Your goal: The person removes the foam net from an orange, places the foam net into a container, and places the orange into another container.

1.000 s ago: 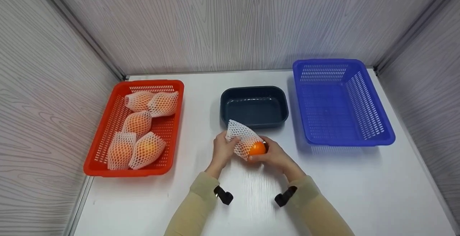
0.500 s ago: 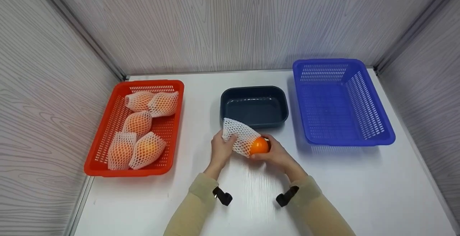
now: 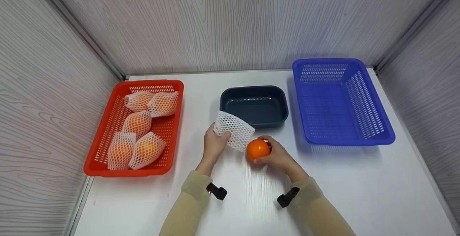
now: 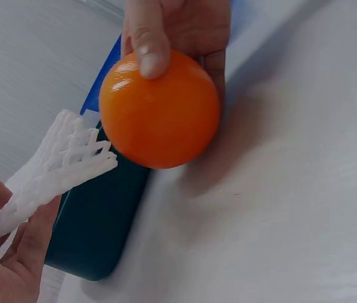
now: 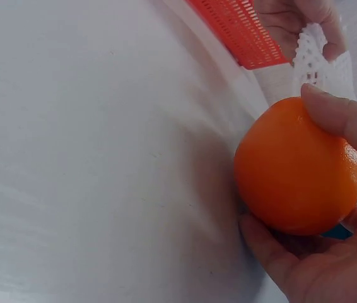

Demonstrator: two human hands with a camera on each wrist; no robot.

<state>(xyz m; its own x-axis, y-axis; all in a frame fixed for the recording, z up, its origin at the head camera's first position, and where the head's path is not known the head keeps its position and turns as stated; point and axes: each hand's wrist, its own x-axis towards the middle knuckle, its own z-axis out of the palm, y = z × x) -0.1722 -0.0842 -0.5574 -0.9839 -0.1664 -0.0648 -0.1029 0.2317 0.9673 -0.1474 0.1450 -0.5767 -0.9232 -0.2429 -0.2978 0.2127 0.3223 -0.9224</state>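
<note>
My right hand [image 3: 275, 155] grips a bare, glossy orange [image 3: 257, 149], its thumb on the near side and fingers curled round the far side. Between thumb and fingers of my left hand [image 3: 215, 144] is a white foam fruit net [image 3: 235, 130], its mouth spread toward the orange. In the left wrist view the net [image 4: 58, 164] and the orange [image 4: 159, 113] stand apart with a small gap. The orange [image 5: 298, 167] is held above the white table in the right wrist view. Behind the hands sits a dark blue-green tub [image 3: 255, 106], whose near left corner the net overlaps.
At the left, a red basket [image 3: 176, 135] holds several orange fruits in white foam nets [image 3: 147, 149]. A larger blue basket [image 3: 341, 110] with nothing in it stands at the right. Pale wood-grain panels [image 3: 230, 23] close off the back and both sides of the table.
The foam net has come off the orange. My left hand has moved left and slightly back with the net, while the right hand stays nearly in place with the orange.
</note>
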